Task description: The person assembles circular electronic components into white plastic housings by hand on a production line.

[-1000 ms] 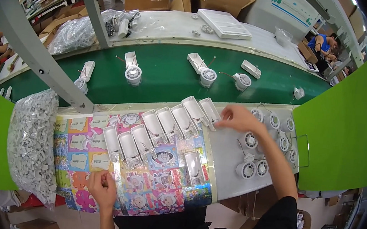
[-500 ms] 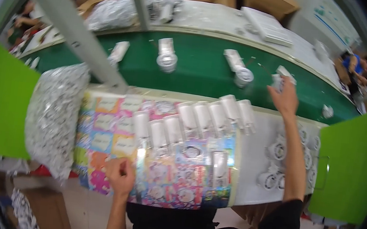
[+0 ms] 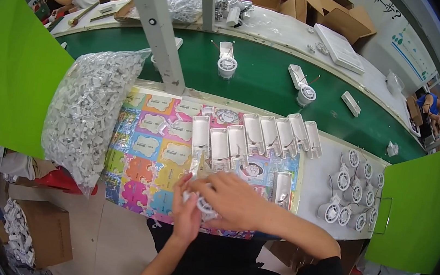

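Observation:
Close to the near edge of the table, both hands meet around a white round lamp-like housing [image 3: 205, 205] with a slotted rim. My left hand [image 3: 186, 217] grips it from the left, fingers and thumb closed about it. My right hand [image 3: 232, 198] reaches across from the right and closes over its top, hiding much of it. Just beyond the hands, several white oblong trays with thin wires, such as this tray [image 3: 254, 133], lie in a slanting row on a colourful printed sheet [image 3: 139, 169]. Another tray [image 3: 282, 189] lies apart, nearer my right forearm.
Several round white housings [image 3: 328, 211] stand at the right. A clear bag of small white parts [image 3: 88, 113] lies left, beside a grey post [image 3: 163, 37]. Across the green belt [image 3: 259, 87] sit tray-and-housing pairs and a lone tray [image 3: 351, 103]. Green panels [image 3: 414, 211] flank the table.
My right hand has come back from the belt to the near table edge. Both hands now hold a round housing, and a tray without one shows on the belt. The view has shifted.

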Demonstrator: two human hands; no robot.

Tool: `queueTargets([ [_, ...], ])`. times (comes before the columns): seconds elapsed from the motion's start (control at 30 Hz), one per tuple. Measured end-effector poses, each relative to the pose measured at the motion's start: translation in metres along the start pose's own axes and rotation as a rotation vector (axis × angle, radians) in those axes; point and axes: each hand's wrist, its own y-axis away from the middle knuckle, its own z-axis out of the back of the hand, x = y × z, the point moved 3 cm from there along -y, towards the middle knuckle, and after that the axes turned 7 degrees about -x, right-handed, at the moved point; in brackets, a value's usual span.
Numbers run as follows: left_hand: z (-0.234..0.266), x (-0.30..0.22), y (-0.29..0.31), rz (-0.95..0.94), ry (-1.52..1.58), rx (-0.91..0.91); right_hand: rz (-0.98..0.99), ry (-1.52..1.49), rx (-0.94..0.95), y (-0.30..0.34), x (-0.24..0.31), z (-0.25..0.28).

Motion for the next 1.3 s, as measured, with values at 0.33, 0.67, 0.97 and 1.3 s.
queueTargets([
  [0.33, 0.087, -0.04, -0.022, 0.097, 0.225, -0.026, 0.001, 0.11, -0.099, -0.165, -0.063, -0.039],
  [0.67, 0.082, -0.051, -0.022, 0.153, 0.006, -0.138, -0.024, 0.298, -0.199, -0.157, -0.08, -0.045],
  [0.97, 0.063, -0.062, -0.004, 0.095, -0.388, 0.012, -0.419, -1.042, -0.213, -0.016, -0.015, -0.025],
  [1.3, 0.024, -0.039, 0.008, 0.053, -0.865, 0.322, -0.387, -0.723, -0.087, 0.042, 0.008, -0.033],
])
